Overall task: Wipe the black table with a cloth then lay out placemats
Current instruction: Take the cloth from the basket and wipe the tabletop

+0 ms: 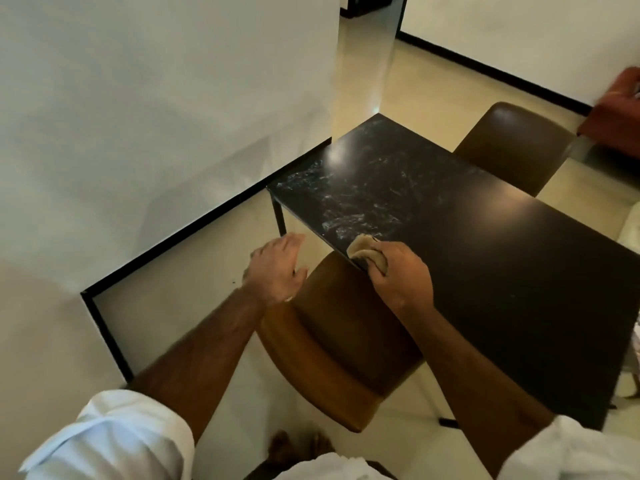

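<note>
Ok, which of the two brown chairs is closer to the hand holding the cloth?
The near chair, just below the right hand that grips the cloth. The other chair stands across the black table, at its far side.

The black tabletop is a glossy rectangle on thin black legs, standing on a pale floor. Whitish smears cover its far end, while the rest looks dark and even. A crumpled beige cloth lies on its near edge, just beside the smears.
</note>
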The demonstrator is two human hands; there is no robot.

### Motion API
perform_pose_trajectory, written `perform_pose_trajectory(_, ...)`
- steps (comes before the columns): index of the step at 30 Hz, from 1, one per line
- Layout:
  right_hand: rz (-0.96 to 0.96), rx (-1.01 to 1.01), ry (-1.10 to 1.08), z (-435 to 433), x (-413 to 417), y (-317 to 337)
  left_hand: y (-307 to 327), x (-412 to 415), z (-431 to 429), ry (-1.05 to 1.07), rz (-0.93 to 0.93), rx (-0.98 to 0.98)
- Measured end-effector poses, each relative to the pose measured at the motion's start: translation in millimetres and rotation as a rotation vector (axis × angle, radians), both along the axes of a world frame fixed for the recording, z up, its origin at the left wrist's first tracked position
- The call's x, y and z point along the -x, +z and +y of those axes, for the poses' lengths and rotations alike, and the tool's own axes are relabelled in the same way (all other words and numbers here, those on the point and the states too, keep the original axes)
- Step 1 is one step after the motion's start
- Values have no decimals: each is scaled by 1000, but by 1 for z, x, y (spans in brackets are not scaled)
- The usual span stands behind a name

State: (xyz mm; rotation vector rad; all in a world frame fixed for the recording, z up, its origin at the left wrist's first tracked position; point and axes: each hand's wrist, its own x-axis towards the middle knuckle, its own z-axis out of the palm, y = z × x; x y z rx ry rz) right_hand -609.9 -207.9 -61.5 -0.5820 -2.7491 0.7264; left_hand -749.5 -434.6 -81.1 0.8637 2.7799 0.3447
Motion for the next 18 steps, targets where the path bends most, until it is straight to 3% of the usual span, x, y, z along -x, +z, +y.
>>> perform_pose_trajectory(11, 102, -132, -78, -39, 118, 14, 21, 127, -31, -63, 151, 71)
perform_pose_trajectory(18, 4, -161, -290, -77, 215, -3, -10, 260, -50, -235, 167, 52)
